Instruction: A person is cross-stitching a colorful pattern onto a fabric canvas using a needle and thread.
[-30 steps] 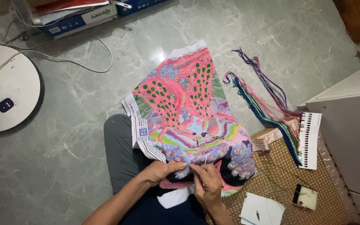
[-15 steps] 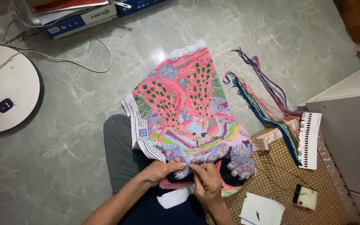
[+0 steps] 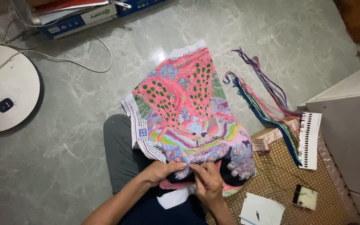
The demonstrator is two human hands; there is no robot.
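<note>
- Far left, I note one round white fan base [image 3: 7, 98] on the marble floor [image 3: 63, 158], its white cord [image 3: 63, 58] looping toward a stack of boxes [image 3: 78, 16] at the top edge.
- Centre: one embroidery cloth [image 3: 184, 108], mostly pink with green dots, spread from the floor back over the person's lap; the near end lies bunched under both hands. One grey trouser leg [image 3: 119, 150] shows beside it.
- Left hand [image 3: 163, 171]: fingers curled and pressed on the cloth's near edge, gripping a fold of it.
- Right hand [image 3: 207, 180]: thumb and fingertips pinched together just beside the left hand, on what seems a needle — too small for me to confirm.
- Handling, in my judgement: the cloth is light, soft and limp, not fragile, though it will sag and slide on smooth marble; best held at the bunched near edge, close to the stitching point, with both hands.
- Right of the cloth: two bundles of loose threads [image 3: 267, 108] — one purple, one mixed blue, pink and green — trailing onto a woven mat [image 3: 280, 175].
- One white thread card [image 3: 310, 139] with a row of holes, at the mat's edge.
- One folded white paper [image 3: 262, 208] and one small pale case [image 3: 306, 196] on the mat.
- Far right: one grey cabinet [image 3: 351, 133].
</note>
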